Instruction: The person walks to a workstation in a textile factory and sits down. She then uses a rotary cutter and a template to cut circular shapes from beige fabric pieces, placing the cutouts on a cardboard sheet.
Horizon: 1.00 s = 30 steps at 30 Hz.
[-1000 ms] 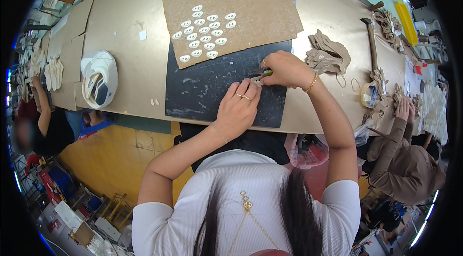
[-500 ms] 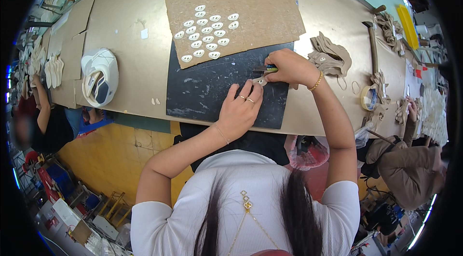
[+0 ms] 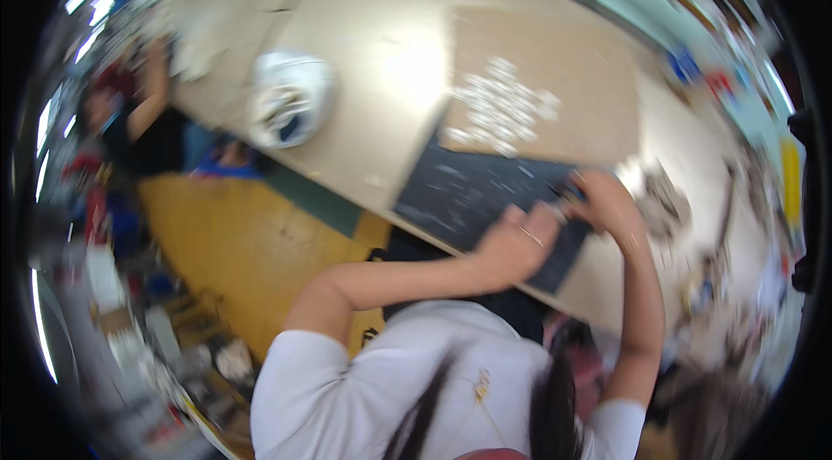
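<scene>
The picture is blurred by head motion. My left hand (image 3: 518, 241), with a ring on one finger, rests palm down on a dark mat (image 3: 455, 195) at the table's near edge. My right hand (image 3: 609, 204) is just to its right, fingers closed around a small dark tool (image 3: 568, 192) whose tip touches the mat. The two hands nearly meet. Beyond the mat lies a brown cardboard sheet (image 3: 598, 83) carrying several small white oval pieces (image 3: 503, 109).
A white rounded object (image 3: 290, 100) sits on the tan table (image 3: 381, 44) to the left. A pile of tan cut pieces (image 3: 666, 200) lies right of my right hand. Another person (image 3: 143, 117) sits at far left. The yellow floor (image 3: 234, 243) lies below the table edge.
The view has swung and tilted, so the table now runs diagonally and everything is blurred. Both hands stay together on the dark mat, the right still on the tool.
</scene>
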{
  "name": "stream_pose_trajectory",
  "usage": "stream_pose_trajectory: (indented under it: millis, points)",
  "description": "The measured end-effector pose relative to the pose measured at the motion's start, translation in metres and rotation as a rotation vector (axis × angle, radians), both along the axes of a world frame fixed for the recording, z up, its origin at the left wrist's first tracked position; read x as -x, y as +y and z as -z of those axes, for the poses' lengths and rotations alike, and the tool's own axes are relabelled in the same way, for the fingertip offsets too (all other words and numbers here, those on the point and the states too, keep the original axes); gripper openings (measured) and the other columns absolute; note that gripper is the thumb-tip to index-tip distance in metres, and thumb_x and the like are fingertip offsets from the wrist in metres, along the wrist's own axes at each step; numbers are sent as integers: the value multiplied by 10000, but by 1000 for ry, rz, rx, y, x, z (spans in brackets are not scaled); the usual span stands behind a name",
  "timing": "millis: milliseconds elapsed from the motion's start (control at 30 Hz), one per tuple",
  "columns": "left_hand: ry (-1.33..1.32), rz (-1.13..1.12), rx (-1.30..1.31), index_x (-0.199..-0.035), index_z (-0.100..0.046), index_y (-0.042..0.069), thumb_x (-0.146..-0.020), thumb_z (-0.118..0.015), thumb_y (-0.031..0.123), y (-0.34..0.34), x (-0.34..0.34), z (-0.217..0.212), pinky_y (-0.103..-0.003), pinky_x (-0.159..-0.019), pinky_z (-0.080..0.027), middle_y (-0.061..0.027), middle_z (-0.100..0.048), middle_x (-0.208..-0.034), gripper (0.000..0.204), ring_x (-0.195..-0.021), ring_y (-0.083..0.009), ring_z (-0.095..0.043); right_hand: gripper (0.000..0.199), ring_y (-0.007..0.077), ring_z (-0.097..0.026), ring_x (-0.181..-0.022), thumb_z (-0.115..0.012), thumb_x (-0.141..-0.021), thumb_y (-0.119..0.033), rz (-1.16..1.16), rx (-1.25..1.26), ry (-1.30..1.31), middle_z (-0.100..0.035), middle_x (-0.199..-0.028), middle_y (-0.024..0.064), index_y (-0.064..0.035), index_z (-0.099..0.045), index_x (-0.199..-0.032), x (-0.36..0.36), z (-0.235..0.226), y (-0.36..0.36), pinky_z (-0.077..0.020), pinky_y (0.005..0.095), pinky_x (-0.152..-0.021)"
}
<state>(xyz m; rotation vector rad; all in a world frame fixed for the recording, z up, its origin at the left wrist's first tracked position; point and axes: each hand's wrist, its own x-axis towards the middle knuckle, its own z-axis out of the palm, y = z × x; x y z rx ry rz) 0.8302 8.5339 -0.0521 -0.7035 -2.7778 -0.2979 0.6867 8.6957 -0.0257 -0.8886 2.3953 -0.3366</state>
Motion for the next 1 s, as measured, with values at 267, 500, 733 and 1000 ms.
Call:
stream_pose_trajectory:
  millis: [267, 500, 733, 1000]
  points:
    - [97, 74, 60, -1087, -710, 22, -854, -538, 222, 4, -13, 25, -427, -992, -366, -153, -564, -1300, 351, -1279, -297, -472, 397, 413, -610, -809, -850, -631, -196, 76, 87, 38, -628, -828, 213, 25, -630, -876, -6, 10, 16, -479, 454, -729]
    - [59, 38, 26, -1093, -707, 18, -880, -529, 218, 5, -22, 33, -466, -1032, -346, -166, -562, -1316, 342, -1303, -307, -453, 213, 329, -628, -789, -698, -850, -129, 371, 509, 53, -644, -885, 175, 48, -638, -953, -14, 5, 20, -470, 398, -715]
    - [-22, 94, -89, -1120, -650, 7, -842, -532, 182, -2, -8, 23, -414, -863, -377, -142, -566, -1228, 348, -1186, -257, -501, 215, 262, -599, -821, -671, -816, -12, 602, 759, 316, -616, -914, 101, -46, -689, -1027, -64, 3, 40, -481, 355, -760]
    - [-150, 79, -112, -1329, -527, 6, -764, -589, 79, -8, -3, 22, -489, -1001, -305, -145, -506, -1365, 573, -1320, -282, -448, 466, 283, -578, -1051, -627, -755, -60, 300, 567, 517, -612, -1116, 85, -146, -626, -1213, -112, 41, 17, -429, 427, -933]
